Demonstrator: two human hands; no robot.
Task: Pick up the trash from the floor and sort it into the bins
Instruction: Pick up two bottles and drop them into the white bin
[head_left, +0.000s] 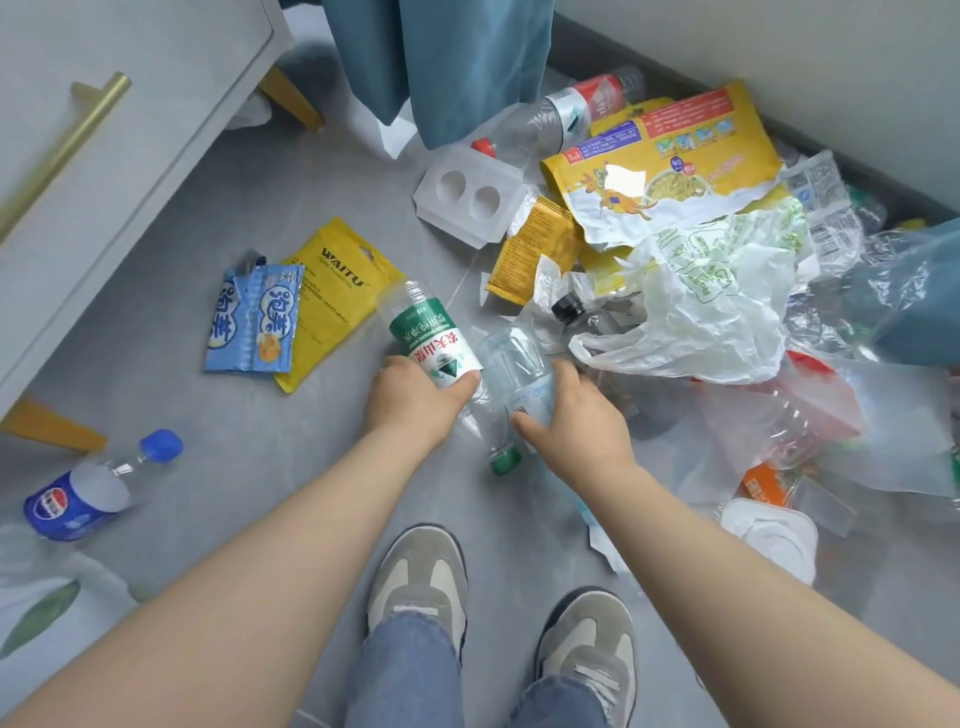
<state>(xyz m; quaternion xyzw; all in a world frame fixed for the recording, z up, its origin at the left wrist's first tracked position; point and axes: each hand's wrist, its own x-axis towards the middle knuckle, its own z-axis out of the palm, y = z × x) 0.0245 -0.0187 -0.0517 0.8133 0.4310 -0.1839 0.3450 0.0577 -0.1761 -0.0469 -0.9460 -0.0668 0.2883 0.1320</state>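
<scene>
Barely started, it seems: the left hand (410, 395) grips a green-labelled water bottle (434, 338), the right hand (576, 421) grips a green-capped clear bottle (514, 358), and a white plastic bag (701, 306) and other litter beyond both hands lie unsorted on the floor (208, 426).

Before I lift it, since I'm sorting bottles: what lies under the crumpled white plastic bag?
At the left edge of the white plastic bag, a clear black-capped bottle pokes out from beneath; a yellow kangaroo-print pouch slips under its top. Anything else below is covered.
</scene>
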